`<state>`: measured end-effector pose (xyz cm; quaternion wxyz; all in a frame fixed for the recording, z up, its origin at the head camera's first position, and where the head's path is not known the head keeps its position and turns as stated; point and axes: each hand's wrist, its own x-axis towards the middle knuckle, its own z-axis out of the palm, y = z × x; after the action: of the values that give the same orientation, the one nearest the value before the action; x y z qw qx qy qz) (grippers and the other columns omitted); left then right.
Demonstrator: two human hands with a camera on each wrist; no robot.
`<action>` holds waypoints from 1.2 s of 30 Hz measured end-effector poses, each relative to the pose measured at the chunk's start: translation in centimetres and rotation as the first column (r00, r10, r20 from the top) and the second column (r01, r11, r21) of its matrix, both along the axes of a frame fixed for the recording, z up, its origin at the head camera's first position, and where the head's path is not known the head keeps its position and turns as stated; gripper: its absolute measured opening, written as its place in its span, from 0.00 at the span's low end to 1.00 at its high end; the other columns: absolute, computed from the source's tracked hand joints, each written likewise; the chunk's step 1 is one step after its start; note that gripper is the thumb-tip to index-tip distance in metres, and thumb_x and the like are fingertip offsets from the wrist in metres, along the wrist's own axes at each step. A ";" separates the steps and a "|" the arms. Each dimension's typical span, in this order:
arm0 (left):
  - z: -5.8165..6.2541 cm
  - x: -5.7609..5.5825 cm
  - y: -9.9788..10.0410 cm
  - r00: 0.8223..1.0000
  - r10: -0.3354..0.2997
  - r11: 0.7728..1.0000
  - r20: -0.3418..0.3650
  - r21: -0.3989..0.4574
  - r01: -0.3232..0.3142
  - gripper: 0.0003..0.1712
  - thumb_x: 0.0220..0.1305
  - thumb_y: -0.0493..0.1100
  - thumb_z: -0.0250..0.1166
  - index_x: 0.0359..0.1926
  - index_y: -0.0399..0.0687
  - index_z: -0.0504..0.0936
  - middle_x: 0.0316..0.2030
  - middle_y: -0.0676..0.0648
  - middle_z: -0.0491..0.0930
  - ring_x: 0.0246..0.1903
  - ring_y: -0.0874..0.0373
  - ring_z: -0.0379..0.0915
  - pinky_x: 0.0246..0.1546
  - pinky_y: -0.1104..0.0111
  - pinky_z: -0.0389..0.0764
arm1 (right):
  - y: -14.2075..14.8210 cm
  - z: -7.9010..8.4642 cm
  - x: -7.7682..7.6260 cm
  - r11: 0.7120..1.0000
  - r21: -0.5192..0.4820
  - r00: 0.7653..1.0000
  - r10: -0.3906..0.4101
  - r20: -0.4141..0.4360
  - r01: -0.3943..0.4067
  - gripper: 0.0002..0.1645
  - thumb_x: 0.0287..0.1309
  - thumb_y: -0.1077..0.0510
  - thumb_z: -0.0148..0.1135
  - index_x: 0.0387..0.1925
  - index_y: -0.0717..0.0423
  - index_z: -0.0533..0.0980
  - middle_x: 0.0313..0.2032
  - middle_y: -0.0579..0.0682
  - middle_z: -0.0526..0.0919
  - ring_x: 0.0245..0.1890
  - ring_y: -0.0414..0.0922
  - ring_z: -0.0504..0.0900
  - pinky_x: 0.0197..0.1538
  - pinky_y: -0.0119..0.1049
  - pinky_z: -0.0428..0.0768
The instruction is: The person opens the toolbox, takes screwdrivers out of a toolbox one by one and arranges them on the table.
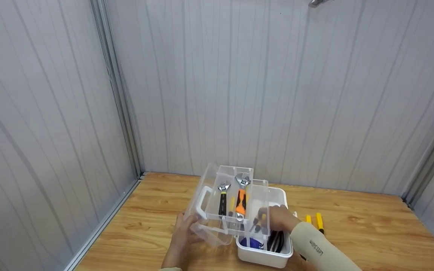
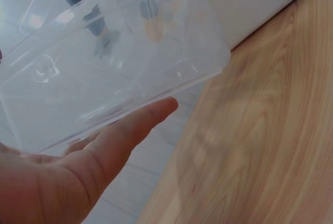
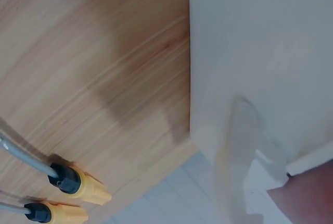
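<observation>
A toolbox stands on the table, its white base (image 1: 264, 256) topped by clear plastic trays and a clear lid (image 1: 214, 235) swung out to the left. My left hand (image 1: 184, 230) supports the lid from outside; in the left wrist view its straight finger (image 2: 138, 125) lies along the lid's lower edge. An adjustable wrench with a black handle (image 1: 222, 203) and one with an orange handle (image 1: 241, 199) lie in the upper tray. My right hand (image 1: 281, 218) reaches over the base beside the lower tray, near small yellow-and-black handled tools (image 1: 263, 217). Its fingertips are partly hidden.
Yellow-handled screwdrivers (image 1: 319, 221) lie on the wooden table (image 1: 367, 233) right of the toolbox, behind the right forearm. A blue item (image 1: 251, 243) and black cable-like loops (image 1: 276, 241) sit in the base. Panelled walls (image 1: 217, 94) enclose the table's back and sides.
</observation>
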<state>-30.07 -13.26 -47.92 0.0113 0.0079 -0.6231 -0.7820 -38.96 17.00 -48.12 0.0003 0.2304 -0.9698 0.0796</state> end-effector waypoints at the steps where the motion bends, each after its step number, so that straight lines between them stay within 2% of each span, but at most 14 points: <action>1: 0.0 0.0 0.0 1.000 0.003 1.000 0.003 -0.002 -0.003 0.32 0.56 0.49 0.51 0.59 0.44 0.51 0.49 0.32 0.65 0.34 0.52 0.76 0.30 0.58 0.79 | 0.0 -0.1 0.0 1.000 0.002 1.000 0.000 -0.009 0.000 0.08 0.48 0.47 0.56 0.32 0.40 0.75 0.28 0.44 0.80 0.29 0.47 0.74 0.44 0.53 0.67; 4: 0.0 0.0 0.1 1.000 0.005 1.000 0.003 0.001 -0.005 0.33 0.55 0.49 0.51 0.59 0.44 0.52 0.49 0.32 0.65 0.33 0.52 0.76 0.29 0.58 0.79 | 0.0 -0.5 0.0 1.000 0.009 0.999 0.010 -0.039 -0.010 0.10 0.46 0.45 0.57 0.32 0.40 0.77 0.28 0.44 0.81 0.30 0.47 0.75 0.46 0.55 0.65; 10: 0.2 0.0 0.1 1.000 0.007 1.000 0.005 -0.006 -0.007 0.34 0.55 0.48 0.51 0.60 0.44 0.50 0.52 0.31 0.62 0.35 0.51 0.76 0.30 0.58 0.79 | 0.2 -0.9 0.0 0.999 0.031 0.991 0.037 -0.132 -0.033 0.16 0.38 0.39 0.61 0.28 0.41 0.77 0.24 0.42 0.80 0.28 0.46 0.74 0.39 0.52 0.64; 17: 0.2 0.0 0.0 1.000 0.000 1.000 -0.008 0.009 0.000 0.33 0.55 0.48 0.51 0.60 0.43 0.50 0.51 0.31 0.61 0.33 0.51 0.76 0.29 0.57 0.79 | 0.1 -1.1 -0.1 0.998 -0.016 0.993 0.053 -0.101 -0.055 0.15 0.37 0.39 0.62 0.30 0.37 0.79 0.30 0.40 0.82 0.33 0.46 0.77 0.46 0.62 0.61; 23: 0.2 0.0 0.0 1.000 -0.007 1.000 -0.016 0.007 0.007 0.33 0.56 0.48 0.50 0.60 0.43 0.50 0.51 0.31 0.63 0.35 0.50 0.76 0.32 0.57 0.79 | 0.2 -1.4 -0.1 0.995 0.056 0.971 0.089 -0.220 -0.078 0.13 0.35 0.38 0.62 0.25 0.38 0.77 0.22 0.39 0.80 0.25 0.44 0.74 0.33 0.49 0.64; 25: 0.2 -0.1 0.0 1.000 -0.007 1.000 -0.019 -0.003 0.006 0.33 0.56 0.47 0.50 0.60 0.42 0.50 0.51 0.31 0.63 0.36 0.50 0.76 0.31 0.57 0.79 | 0.3 -1.4 -0.1 0.995 0.076 0.968 0.087 -0.236 -0.071 0.14 0.34 0.37 0.63 0.23 0.38 0.76 0.20 0.39 0.78 0.24 0.44 0.73 0.33 0.49 0.65; 28: 0.1 -0.1 0.0 1.000 -0.001 1.000 -0.010 -0.012 0.001 0.33 0.57 0.47 0.49 0.60 0.41 0.49 0.50 0.31 0.64 0.34 0.51 0.76 0.30 0.57 0.79 | 0.4 -1.3 0.0 0.996 0.068 0.979 0.068 -0.194 -0.055 0.13 0.34 0.39 0.64 0.23 0.38 0.76 0.21 0.39 0.77 0.25 0.44 0.73 0.38 0.54 0.66; 32: 0.1 -0.1 0.1 1.000 0.008 1.000 -0.002 -0.014 -0.008 0.33 0.57 0.48 0.49 0.60 0.41 0.50 0.49 0.32 0.65 0.33 0.52 0.76 0.30 0.57 0.79 | 0.3 -1.2 -0.1 0.997 0.064 0.989 0.057 -0.135 -0.048 0.06 0.38 0.45 0.62 0.22 0.39 0.77 0.22 0.39 0.78 0.27 0.44 0.73 0.44 0.58 0.64; 36: 0.1 -0.1 0.0 1.000 0.003 1.000 -0.007 0.005 -0.002 0.32 0.57 0.47 0.49 0.59 0.40 0.50 0.47 0.33 0.66 0.32 0.52 0.76 0.29 0.57 0.79 | 0.4 -1.3 -0.1 0.994 0.087 0.983 0.074 -0.165 -0.060 0.03 0.38 0.48 0.61 0.20 0.39 0.76 0.21 0.39 0.78 0.25 0.44 0.73 0.41 0.56 0.66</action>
<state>-30.19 -13.25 -47.83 0.0144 0.0060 -0.6209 -0.7837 -39.09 17.35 -49.39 0.0701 0.2687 -0.9605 0.0203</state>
